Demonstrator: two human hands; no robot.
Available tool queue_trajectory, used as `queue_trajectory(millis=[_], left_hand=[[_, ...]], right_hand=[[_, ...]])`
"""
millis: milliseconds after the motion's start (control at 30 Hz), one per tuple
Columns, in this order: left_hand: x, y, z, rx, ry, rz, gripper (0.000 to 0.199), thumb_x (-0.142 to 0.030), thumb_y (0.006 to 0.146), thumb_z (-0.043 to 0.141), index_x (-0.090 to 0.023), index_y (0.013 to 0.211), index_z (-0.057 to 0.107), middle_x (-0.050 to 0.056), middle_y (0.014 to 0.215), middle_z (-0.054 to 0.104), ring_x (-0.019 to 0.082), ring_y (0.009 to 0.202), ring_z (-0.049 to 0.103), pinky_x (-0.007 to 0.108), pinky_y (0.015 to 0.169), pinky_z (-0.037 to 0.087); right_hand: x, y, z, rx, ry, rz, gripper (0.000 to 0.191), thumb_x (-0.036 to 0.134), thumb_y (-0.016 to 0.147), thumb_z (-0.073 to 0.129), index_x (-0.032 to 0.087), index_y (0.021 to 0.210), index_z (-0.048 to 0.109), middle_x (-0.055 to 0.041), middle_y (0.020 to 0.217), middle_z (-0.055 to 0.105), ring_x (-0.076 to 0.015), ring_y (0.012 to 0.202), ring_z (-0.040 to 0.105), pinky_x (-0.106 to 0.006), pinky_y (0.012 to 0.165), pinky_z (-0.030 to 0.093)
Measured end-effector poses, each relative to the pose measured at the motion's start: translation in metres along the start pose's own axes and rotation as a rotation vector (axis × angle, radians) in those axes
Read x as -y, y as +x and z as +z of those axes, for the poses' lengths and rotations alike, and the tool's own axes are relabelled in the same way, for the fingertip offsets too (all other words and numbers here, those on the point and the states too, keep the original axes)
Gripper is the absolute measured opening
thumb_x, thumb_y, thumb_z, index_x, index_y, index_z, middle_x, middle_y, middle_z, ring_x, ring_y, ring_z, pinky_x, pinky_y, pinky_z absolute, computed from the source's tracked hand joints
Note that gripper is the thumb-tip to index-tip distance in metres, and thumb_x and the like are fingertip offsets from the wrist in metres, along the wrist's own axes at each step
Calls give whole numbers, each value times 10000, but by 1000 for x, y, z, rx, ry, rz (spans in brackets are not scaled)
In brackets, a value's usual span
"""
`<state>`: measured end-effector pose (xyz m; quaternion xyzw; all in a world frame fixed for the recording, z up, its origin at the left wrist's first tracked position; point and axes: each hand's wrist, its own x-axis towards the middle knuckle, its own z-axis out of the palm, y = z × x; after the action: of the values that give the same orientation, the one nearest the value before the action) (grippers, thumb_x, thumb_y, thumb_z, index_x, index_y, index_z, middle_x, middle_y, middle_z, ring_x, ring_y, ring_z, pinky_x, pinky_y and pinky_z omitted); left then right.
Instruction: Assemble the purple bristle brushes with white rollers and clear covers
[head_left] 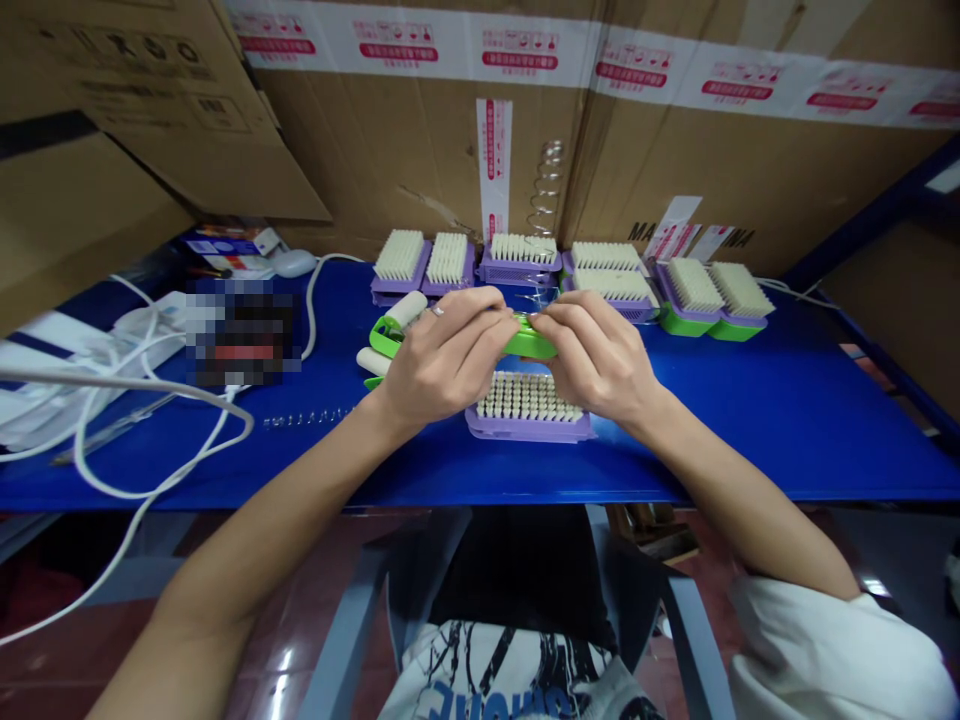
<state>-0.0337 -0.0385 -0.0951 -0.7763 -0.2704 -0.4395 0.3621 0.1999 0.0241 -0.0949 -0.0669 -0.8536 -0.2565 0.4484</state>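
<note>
Between my two hands, above the blue table, is a green plastic piece (531, 342). My left hand (454, 352) has its fingers closed on the left end of the piece, and my right hand (598, 352) has its fingers closed on the right end. Below them lies a purple brush head (531, 428) with pale bristles facing up. Just left of my left hand are green parts with white rollers or handles (405, 314), partly hidden by that hand. Small metal pieces (307, 418) lie in a row on the table further left.
Several purple brush heads (521, 262) with pale bristles line the back of the blue table (780, 420), two with green bases (739, 300) at the right. White cables (157, 485) and a blurred dark object fill the left. Cardboard (405, 130) stands behind; a spring (549, 185) rises before it.
</note>
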Motion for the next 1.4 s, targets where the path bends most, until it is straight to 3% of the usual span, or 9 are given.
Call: queue_trajectory(millis=[267, 533, 800, 1000, 1133, 1267, 1400], left_hand=[[-2, -5, 0, 46, -9, -66, 279, -59, 1086, 641, -192, 1313, 732, 104, 1064, 839, 318, 1108, 850, 483, 912, 732], [0, -5, 6, 159, -11, -187, 209, -173, 1139, 621, -194, 1302, 750, 125, 1098, 780, 377, 1243, 786, 620, 1065, 696], [5, -8, 15, 172, -179, -331, 239, -238, 1197, 515, -205, 1245, 747, 148, 1260, 798, 414, 1489, 712, 681, 1161, 658], [4, -9, 14, 171, -148, -370, 282, -373, 1227, 512, -221, 1151, 737, 113, 1084, 766, 388, 1314, 786, 698, 1146, 657], [4, -5, 13, 153, -144, -318, 210, -291, 1208, 555, -217, 1124, 732, 102, 1077, 767, 379, 1326, 775, 684, 1157, 657], [6, -5, 8, 146, -105, -246, 164, -211, 1178, 594, -212, 1250, 741, 115, 1206, 809, 400, 1485, 713, 656, 1164, 680], [9, -10, 1, 145, -123, -170, 390, -214, 1159, 659, -251, 1547, 652, 116, 1511, 775, 409, 1548, 692, 679, 1256, 642]], right_hand=[[2, 0, 2, 57, -60, -8, 273, 97, 1176, 536, 107, 1416, 664, -168, 1166, 772, -337, 1221, 764, -579, 997, 743], [-4, 1, 2, 104, -7, -4, 358, 7, 1152, 483, 52, 1473, 634, -230, 1291, 767, -375, 1360, 741, -606, 1068, 736], [0, 4, 6, 110, 5, 92, 333, 47, 1169, 462, 87, 1442, 649, -210, 1253, 760, -368, 1318, 733, -620, 1076, 718], [-2, 3, 5, 102, 69, 121, 356, 61, 1171, 450, 170, 1430, 669, -156, 1216, 762, -359, 1331, 725, -635, 1043, 716], [-6, 2, 7, 53, 31, 61, 298, 43, 1156, 513, 134, 1388, 677, -148, 1151, 760, -336, 1250, 752, -564, 974, 742], [-5, 1, 8, 16, 54, 74, 312, 50, 1154, 555, 166, 1420, 672, -168, 1313, 759, -338, 1371, 742, -575, 1073, 736], [-2, -2, 6, -60, 142, 256, 351, 102, 1182, 551, 243, 1486, 657, -171, 1581, 643, -295, 1446, 734, -483, 1105, 750]])
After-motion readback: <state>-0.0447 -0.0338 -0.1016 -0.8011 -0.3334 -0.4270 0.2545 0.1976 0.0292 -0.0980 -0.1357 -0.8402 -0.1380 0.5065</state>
